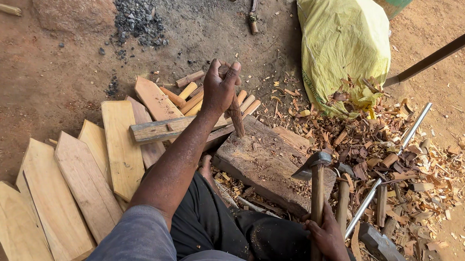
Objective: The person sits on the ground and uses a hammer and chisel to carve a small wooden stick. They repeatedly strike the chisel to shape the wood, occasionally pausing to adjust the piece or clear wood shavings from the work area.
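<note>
My left hand grips the top of a short wooden stick and stands it tilted on a thick wooden chopping block. My right hand is closed round the wooden handle of an adze-like axe, whose metal head hovers over the block's right edge. An orange thread circles my right wrist. My knee in dark trousers sits between the two hands.
Several flat pointed wooden planks fan out at the left. Wood chips cover the ground at the right, with a metal rod, a hammer head and a yellow sack. Grey gravel lies at the back.
</note>
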